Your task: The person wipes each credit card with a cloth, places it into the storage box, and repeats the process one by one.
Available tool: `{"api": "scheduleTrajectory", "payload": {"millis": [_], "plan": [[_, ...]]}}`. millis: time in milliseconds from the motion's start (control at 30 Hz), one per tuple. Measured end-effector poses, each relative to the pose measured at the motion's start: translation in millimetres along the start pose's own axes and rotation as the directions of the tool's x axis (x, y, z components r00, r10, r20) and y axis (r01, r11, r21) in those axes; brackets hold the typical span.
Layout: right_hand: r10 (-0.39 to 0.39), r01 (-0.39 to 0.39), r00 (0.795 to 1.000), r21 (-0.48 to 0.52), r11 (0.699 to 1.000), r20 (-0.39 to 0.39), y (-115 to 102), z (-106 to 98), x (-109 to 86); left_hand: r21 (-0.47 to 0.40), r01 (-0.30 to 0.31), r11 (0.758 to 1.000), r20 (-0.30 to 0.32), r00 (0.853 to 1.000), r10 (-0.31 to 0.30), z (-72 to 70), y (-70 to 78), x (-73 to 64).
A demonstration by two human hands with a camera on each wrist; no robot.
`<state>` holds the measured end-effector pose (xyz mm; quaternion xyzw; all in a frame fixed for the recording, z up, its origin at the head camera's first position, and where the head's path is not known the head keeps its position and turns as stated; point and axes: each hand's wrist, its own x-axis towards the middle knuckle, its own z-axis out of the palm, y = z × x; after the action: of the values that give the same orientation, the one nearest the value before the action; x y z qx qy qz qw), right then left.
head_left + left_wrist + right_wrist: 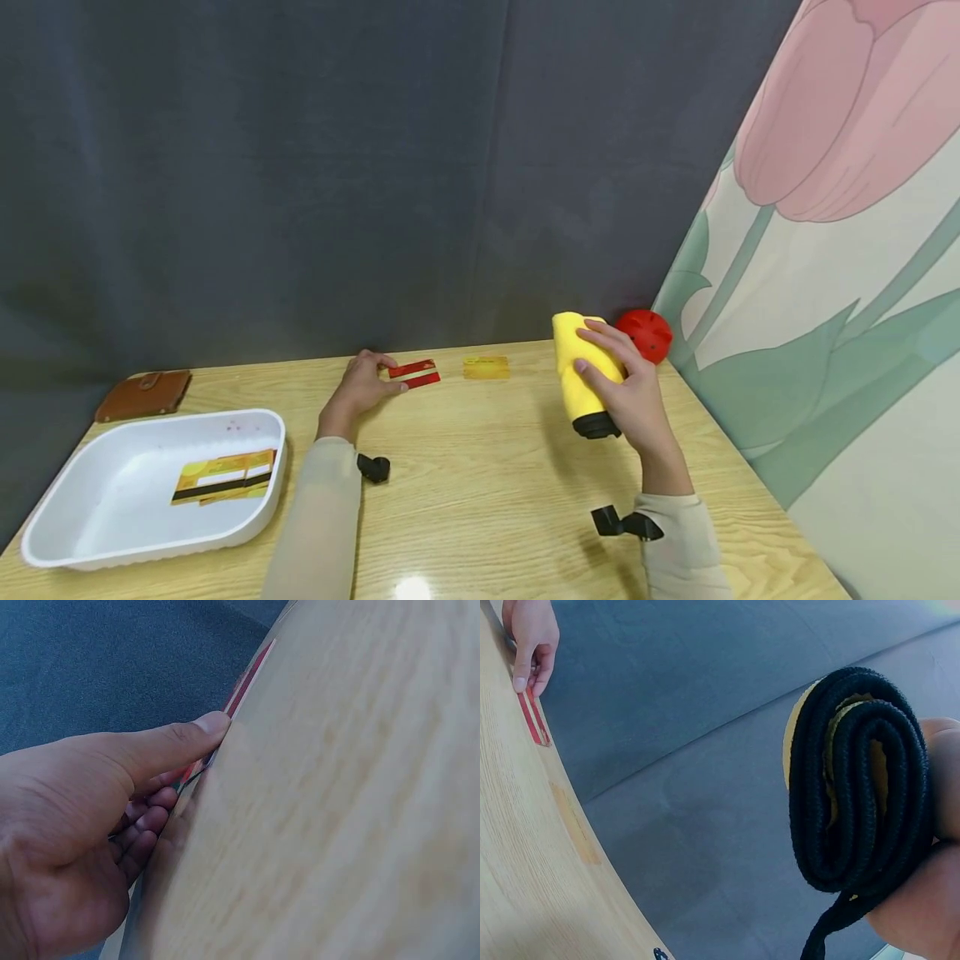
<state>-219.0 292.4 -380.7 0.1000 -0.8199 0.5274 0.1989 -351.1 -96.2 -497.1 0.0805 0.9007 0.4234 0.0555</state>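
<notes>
My left hand (pixel 358 388) pinches the near end of a red striped card (pixel 422 373), lying at the back of the table, between thumb and fingers. In the left wrist view the thumb (pixel 180 742) presses on the card's edge. A yellow card (pixel 486 367) lies just right of the red one. My right hand (pixel 633 396) grips a rolled yellow cloth (pixel 581 379) with a black edge, held up over the right side of the table. The roll's end, with its layered black trim (pixel 855 787), faces the right wrist camera.
A white tray (pixel 142 546) at the left holds several yellow cards (pixel 225 477). Behind it lies a brown leather wallet (pixel 144 394). A round red object (pixel 647 333) stands at the back right corner. A dark curtain (pixel 337 183) borders the table's back edge.
</notes>
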Motion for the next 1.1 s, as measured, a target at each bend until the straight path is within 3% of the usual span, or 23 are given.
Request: {"api": "scheduleTrajectory", "payload": {"millis": [367, 533, 667, 800, 900, 1000, 1100], "plan": [[-0.002, 0.003, 1.0, -0.022, 1.0, 0.014, 4.3, -0.6, 6.2, -0.104, -0.085, 0.991, -0.133, 0.989, 0.071, 12.2, 2.9, -6.0], [-0.001, 0.002, 1.0, -0.033, 0.999, 0.013, 6.9, -1.0, 6.0, -0.218, -0.115, 0.969, -0.215, 0.974, 0.067, 18.2, 4.7, -7.8], [-0.006, 0.006, 1.0, -0.043, 0.999, 0.01, 8.3, -1.4, 8.1, -0.324, -0.164, 0.932, -0.266, 0.961, 0.076, 19.6, 23.9, -11.3], [-0.009, 0.009, 1.0, -0.034, 0.999, 0.002, 7.9, -1.3, 9.0, -0.42, -0.206, 0.884, -0.264, 0.959, 0.098, 15.7, 50.0, -22.1], [-0.01, 0.01, 1.0, -0.021, 1.0, -0.011, 7.1, -1.4, 8.9, -0.456, -0.226, 0.861, -0.262, 0.958, 0.112, 11.4, 64.0, -32.5], [-0.015, 0.014, 1.0, -0.015, 1.0, -0.018, 6.2, -1.0, 9.9, -0.448, -0.233, 0.863, -0.264, 0.957, 0.122, 6.5, 72.8, -43.6], [-0.024, 0.023, 1.0, -0.01, 1.0, -0.02, 5.4, -0.8, 11.5, -0.399, -0.244, 0.884, -0.271, 0.952, 0.141, 1.8, 79.3, -55.3]]}}
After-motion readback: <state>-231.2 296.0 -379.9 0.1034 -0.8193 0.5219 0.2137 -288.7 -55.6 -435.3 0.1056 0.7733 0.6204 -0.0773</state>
